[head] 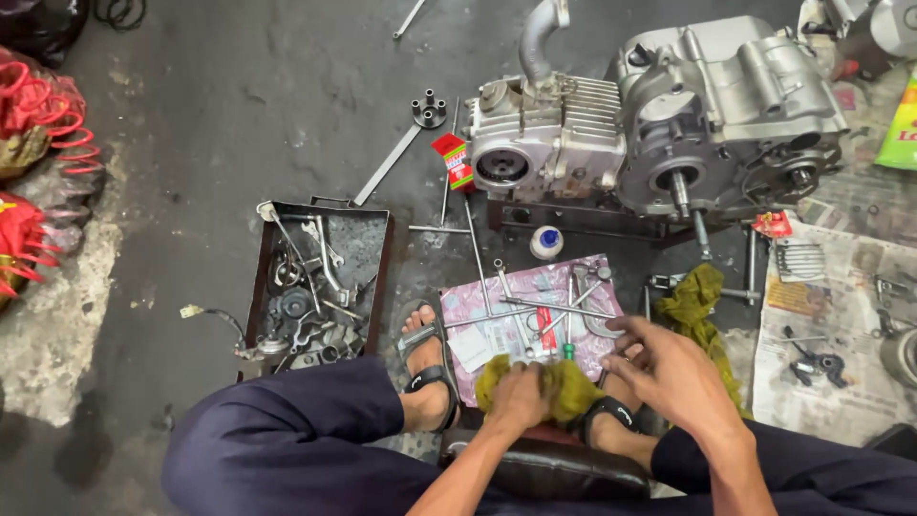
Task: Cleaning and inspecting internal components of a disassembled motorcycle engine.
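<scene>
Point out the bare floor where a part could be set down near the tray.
Bare concrete lies left of the metal tray, toward the red bundles, and above it up to the engine. Crowded: the pink sheet full of tools, by the left hand and right hand; the newspaper too.

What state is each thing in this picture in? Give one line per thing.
Left hand: closed on the yellow-green rag.
Right hand: fingers bent, above the tools.
Engine: off any vehicle, side shaft bare.
Metal tray: open, holding parts.
Tools: laid loose on pink paper.

Dark navy trousers (287, 430); black strapped sandals (432, 358); bare forearms.
</scene>
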